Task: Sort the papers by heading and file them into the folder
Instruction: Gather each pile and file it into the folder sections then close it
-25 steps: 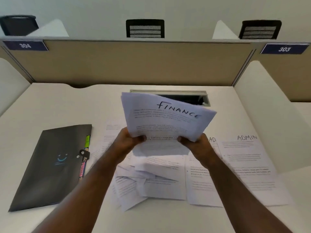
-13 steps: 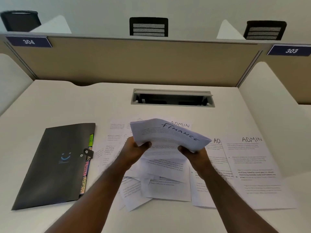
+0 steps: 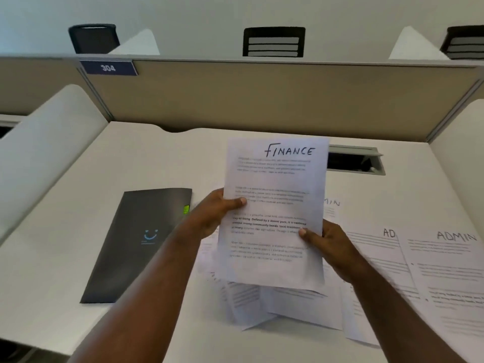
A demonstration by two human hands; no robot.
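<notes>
— Both hands were on one sheaf, as I saw it from the head view. The left hand (image 3: 212, 213) pinched the FINANCE papers (image 3: 275, 213) at their left edge, thumb curled over the front; the right hand (image 3: 330, 247) gripped the right edge lower down, thumb on the print too. The sheaf stood nearly upright above the middle of the desk (image 3: 78, 258).

— And the rest?

— The folder (image 3: 136, 247) lay shut near the desk's left edge, with a green tab (image 3: 186, 209) showing at its right side. Loose papers (image 3: 275, 307) sat heaped under the sheaf toward the front edge, and the ADMIN sheets (image 3: 445, 271) were spread toward the right edge.

— Which step, then?

— I judged it as sorting: the finance lot gathered and being squared, nothing filed yet.

— Next?

— I reckoned the sheaf wanted setting down apart from the ADMIN sheets, or carrying left to the folder, which would need one hand freed to open it. How many sheets were in the sheaf I couldn't tell.
</notes>
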